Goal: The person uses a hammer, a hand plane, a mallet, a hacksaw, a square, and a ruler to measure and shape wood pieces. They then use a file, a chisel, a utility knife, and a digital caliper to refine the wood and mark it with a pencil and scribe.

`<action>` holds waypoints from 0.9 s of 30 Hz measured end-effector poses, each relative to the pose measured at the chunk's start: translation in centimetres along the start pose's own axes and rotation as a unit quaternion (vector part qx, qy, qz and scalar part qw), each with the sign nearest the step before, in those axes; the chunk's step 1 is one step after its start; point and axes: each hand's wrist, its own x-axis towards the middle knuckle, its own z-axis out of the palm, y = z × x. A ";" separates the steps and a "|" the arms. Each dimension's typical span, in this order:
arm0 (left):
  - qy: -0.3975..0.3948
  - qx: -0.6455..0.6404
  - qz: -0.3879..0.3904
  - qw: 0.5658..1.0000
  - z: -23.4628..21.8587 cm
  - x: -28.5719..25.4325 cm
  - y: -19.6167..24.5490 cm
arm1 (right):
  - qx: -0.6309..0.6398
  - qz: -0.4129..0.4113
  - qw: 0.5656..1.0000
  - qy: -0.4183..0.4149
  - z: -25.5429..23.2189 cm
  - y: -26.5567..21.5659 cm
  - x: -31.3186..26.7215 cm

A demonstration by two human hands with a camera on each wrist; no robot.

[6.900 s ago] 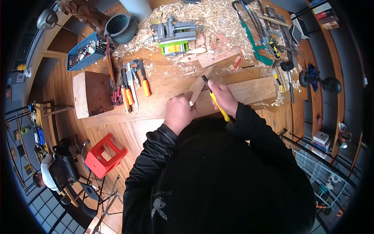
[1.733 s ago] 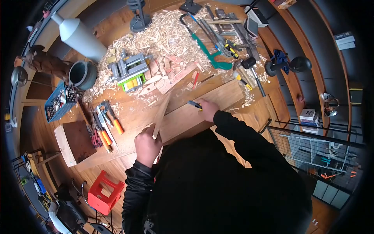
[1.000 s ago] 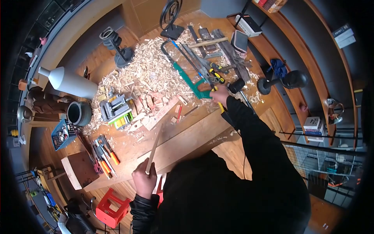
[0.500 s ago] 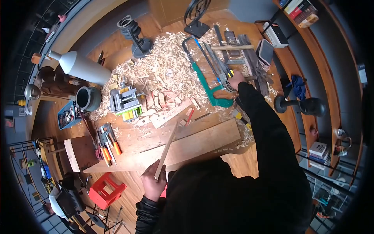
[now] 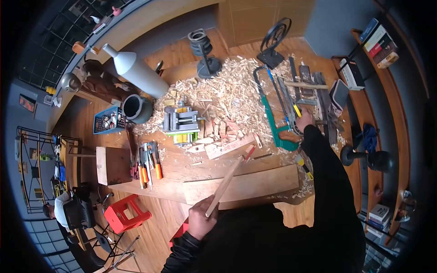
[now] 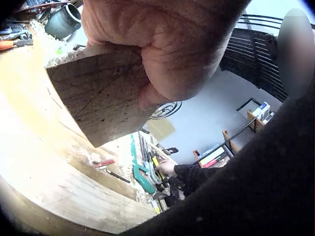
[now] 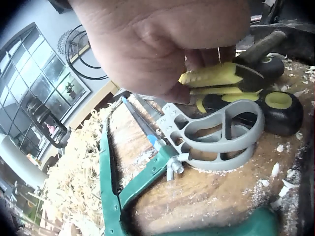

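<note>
Head view: at the lower centre of the frame we see the left hand [image 5: 201, 220], its fingers and thumb closed firmly round the near end of a long, narrow strip of pale brown wood [image 5: 226, 186]. The strip slants up and to the right, across our sight of a broad, flat plank of light wood [image 5: 268, 179] that lies along the front of the brown wooden table [image 5: 175, 166]. In the left wrist view the strip's dark-grained face spreads over the upper left, with the thumb against it.

Right of centre in the head view, we find the right hand [image 5: 306, 120] stretched out among tools. The right wrist view shows its fingers curled about a yellow-and-black tool [image 7: 214, 77]; what kind it is we cannot tell. Just below it there sits a rounded black-and-yellow grip [image 7: 290, 110], and beside that a looped grey metal handle [image 7: 216, 137]. A green-framed hacksaw [image 7: 109, 182] runs down the left-centre of that frame.

Back in the head view, we see curled pale wood shavings [image 5: 227, 88] heaped at the upper centre, a grey metal vise [image 5: 182, 120] left of centre, orange-handled tools [image 5: 158, 171] further down, and a red plastic stool [image 5: 116, 219] at the lower left.
</note>
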 end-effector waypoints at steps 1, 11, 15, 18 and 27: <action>0.007 0.002 0.001 1.000 0.0 0.0 0.0 | -0.025 -0.003 1.000 -0.008 0.0 0.2 -0.2; -0.018 -0.024 0.058 0.998 -1.2 0.2 -1.3 | -0.072 0.003 0.997 0.021 -2.1 -0.2 -4.5; -0.031 -0.035 0.045 0.998 -2.2 0.2 -2.0 | -0.088 -0.019 0.996 0.021 -2.2 -0.6 -6.4; -0.038 -0.036 0.054 0.997 -2.8 0.3 -2.9 | -0.011 -0.034 0.999 0.030 -1.5 -1.6 -8.5; -0.083 -0.114 0.014 0.990 -3.5 1.8 -5.9 | 0.214 -0.038 0.972 -0.087 -1.8 -9.5 -17.8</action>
